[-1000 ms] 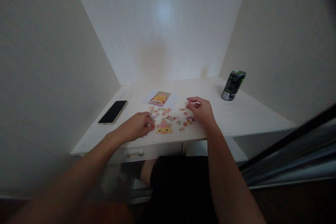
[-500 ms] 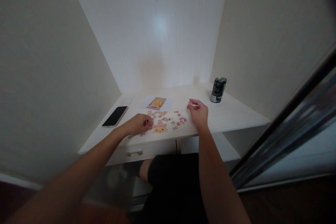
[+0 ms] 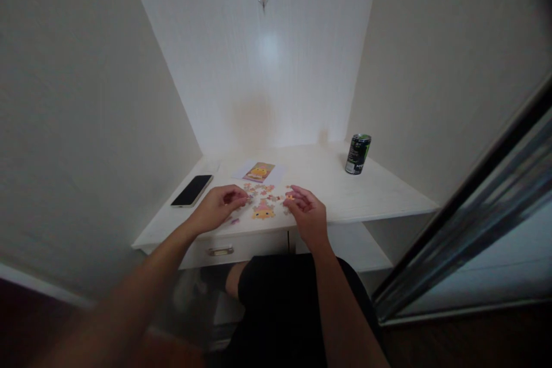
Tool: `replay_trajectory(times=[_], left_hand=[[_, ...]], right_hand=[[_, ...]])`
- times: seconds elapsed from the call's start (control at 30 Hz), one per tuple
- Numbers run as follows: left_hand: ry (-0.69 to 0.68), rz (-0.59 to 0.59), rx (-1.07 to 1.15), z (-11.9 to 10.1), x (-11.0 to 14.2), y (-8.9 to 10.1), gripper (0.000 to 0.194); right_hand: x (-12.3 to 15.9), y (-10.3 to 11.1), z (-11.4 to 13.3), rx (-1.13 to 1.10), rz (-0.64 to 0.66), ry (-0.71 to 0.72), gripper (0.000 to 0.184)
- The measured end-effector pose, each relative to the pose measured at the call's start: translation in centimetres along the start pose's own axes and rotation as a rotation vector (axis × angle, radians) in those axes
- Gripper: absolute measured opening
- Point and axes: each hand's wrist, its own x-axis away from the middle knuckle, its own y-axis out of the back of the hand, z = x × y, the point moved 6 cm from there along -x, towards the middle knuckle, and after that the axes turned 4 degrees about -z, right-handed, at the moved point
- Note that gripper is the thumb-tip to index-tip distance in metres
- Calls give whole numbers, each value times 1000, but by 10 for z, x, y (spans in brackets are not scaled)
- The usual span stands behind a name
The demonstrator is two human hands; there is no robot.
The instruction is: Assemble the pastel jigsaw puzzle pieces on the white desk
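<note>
A partly joined jigsaw puzzle (image 3: 263,211) with a yellow face lies near the desk's front edge, between my hands. My right hand (image 3: 309,214) pinches a small yellow-orange puzzle piece (image 3: 290,198) just to the right of it. On the other side, my left hand (image 3: 219,207) has its thumb and fingertips drawn together by the loose puzzle pieces (image 3: 259,188); whatever may be between them is too small to make out. Several other pieces are partly hidden under my right hand.
Behind the pieces lies a picture card (image 3: 259,172) with the same yellow face, on white paper. A phone (image 3: 192,190) rests at the left of the white desk (image 3: 340,195). A dark drink can (image 3: 357,154) stands at the back right. Walls enclose the desk.
My right hand has moved left with the puzzle piece, from the right of the loose pieces to beside the joined part. My left hand has shifted slightly up and left.
</note>
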Motion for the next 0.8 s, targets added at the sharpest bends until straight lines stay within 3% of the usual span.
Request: replay_trajectory(times=[0.2, 0.37, 0.47, 0.8], left_hand=[[113, -147, 318, 7, 37, -19, 37], [200, -358, 519, 24, 46, -26, 43], [233, -403, 609, 30, 44, -27, 41], [245, -364, 688, 47, 33, -38, 43]], right_hand=[[14, -56, 0, -29, 221, -97, 28], [22, -83, -4, -6, 289, -134, 21], [23, -87, -11, 13, 289, -140, 20], [19, -75, -23, 94, 252, -206, 23]])
